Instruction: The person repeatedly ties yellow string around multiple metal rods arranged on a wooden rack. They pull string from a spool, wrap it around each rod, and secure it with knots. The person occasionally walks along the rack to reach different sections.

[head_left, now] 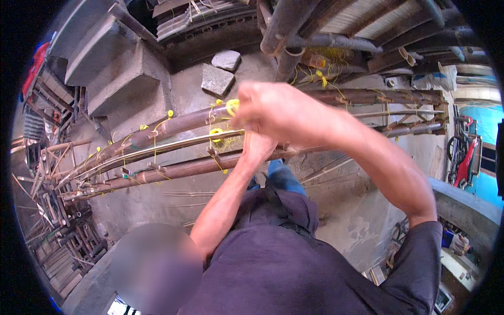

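My right hand (268, 107), smeared by motion, is curled closed above the far brown pole (184, 122), with bright yellow cord (232, 107) at its fingers. Just below and partly behind it, my left hand (257, 147) reaches up to the poles; its fingers are hidden by the right hand. The long frame has a far pole, a near pole (189, 164) and thin strips (178, 148) between them. Yellow ties and short wooden pegs (213, 153) sit along it. Another yellow loop (216, 135) lies beside my left hand.
Concrete steps (131, 79) rise at the far left, and two stone blocks (218, 80) lie on the floor beyond the frame. Thick poles (289, 52) stand at the far right. A red bicycle (464, 152) is at the right edge; stacked wood (73, 236) lies at the left.
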A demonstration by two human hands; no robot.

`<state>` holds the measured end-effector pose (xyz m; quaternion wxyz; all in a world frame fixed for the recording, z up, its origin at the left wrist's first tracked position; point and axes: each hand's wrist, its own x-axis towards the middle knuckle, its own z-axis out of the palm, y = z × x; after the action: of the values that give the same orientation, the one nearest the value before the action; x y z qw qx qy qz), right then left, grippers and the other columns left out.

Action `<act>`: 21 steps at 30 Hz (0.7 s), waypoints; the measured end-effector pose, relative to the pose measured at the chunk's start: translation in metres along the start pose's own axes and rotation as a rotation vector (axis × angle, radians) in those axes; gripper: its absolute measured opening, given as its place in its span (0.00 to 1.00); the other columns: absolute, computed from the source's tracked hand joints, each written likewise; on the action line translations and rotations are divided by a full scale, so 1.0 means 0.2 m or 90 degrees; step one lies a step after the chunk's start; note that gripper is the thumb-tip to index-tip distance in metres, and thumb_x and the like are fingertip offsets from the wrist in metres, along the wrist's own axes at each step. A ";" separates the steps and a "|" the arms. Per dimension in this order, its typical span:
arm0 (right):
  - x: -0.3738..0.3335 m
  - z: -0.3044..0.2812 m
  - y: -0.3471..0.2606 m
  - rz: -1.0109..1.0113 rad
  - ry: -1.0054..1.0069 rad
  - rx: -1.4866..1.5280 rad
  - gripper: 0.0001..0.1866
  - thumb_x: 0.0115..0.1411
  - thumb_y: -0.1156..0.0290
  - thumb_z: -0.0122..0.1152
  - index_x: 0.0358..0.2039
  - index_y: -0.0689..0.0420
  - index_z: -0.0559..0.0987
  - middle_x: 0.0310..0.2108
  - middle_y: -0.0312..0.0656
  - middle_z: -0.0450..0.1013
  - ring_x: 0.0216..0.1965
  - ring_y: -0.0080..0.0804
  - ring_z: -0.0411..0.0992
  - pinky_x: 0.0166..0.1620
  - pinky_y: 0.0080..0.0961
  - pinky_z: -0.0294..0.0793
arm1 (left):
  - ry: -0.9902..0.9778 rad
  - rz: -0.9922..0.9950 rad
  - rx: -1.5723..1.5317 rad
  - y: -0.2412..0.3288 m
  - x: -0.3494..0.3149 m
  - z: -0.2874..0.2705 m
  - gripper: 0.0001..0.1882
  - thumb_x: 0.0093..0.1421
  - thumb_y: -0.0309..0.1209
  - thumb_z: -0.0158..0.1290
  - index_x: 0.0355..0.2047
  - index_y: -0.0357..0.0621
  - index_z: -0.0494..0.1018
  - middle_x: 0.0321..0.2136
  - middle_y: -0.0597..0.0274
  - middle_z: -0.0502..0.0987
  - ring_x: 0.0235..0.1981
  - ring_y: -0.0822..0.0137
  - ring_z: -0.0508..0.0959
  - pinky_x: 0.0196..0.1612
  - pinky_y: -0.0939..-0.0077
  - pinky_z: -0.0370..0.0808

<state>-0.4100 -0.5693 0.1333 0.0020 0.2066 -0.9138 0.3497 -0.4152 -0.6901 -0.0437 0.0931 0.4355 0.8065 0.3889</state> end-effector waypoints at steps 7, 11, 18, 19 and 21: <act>-0.18 0.46 0.98 0.464 0.128 0.240 0.19 0.62 0.59 0.50 0.38 0.66 0.74 0.29 0.51 0.72 0.32 0.46 0.71 0.39 0.38 0.71 | -0.141 -0.026 0.067 0.09 0.07 -0.03 0.09 0.58 0.34 0.52 0.31 0.42 0.78 0.24 0.48 0.77 0.28 0.48 0.78 0.32 0.57 0.73; -0.31 0.47 0.25 0.359 0.327 0.570 0.09 0.62 0.68 0.48 0.36 0.60 0.73 0.24 0.40 0.69 0.26 0.34 0.68 0.31 0.34 0.69 | -0.096 -0.054 0.050 0.01 0.03 -0.05 0.11 0.56 0.37 0.53 0.25 0.41 0.75 0.23 0.49 0.76 0.27 0.49 0.77 0.30 0.57 0.73; -0.56 1.09 0.09 0.307 -0.008 0.222 0.14 0.55 0.70 0.49 0.42 0.55 0.72 0.22 0.53 0.74 0.28 0.52 0.75 0.31 0.49 0.73 | -0.212 -0.222 -0.364 0.23 0.38 -0.22 0.19 0.66 0.40 0.44 0.32 0.37 0.75 0.24 0.68 0.75 0.32 0.76 0.73 0.36 0.77 0.69; -0.57 1.02 0.05 0.323 -0.028 0.242 0.13 0.55 0.70 0.50 0.42 0.54 0.71 0.22 0.53 0.74 0.27 0.52 0.75 0.31 0.49 0.73 | -0.252 -0.224 -0.295 0.21 0.49 -0.22 0.19 0.66 0.41 0.44 0.29 0.39 0.74 0.22 0.69 0.73 0.29 0.75 0.71 0.33 0.77 0.68; -0.65 0.98 0.07 0.330 -0.028 0.200 0.14 0.53 0.70 0.51 0.43 0.54 0.71 0.21 0.52 0.74 0.26 0.50 0.75 0.30 0.47 0.73 | -0.306 -0.292 -0.248 0.03 0.71 -0.11 0.20 0.64 0.43 0.43 0.24 0.39 0.71 0.18 0.69 0.68 0.23 0.73 0.67 0.29 0.74 0.65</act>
<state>-0.2687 -0.6356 -0.0426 -0.1388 -0.0279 -0.8708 0.4709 -0.5081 -0.5911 0.0017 0.4454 0.2967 0.7491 0.3905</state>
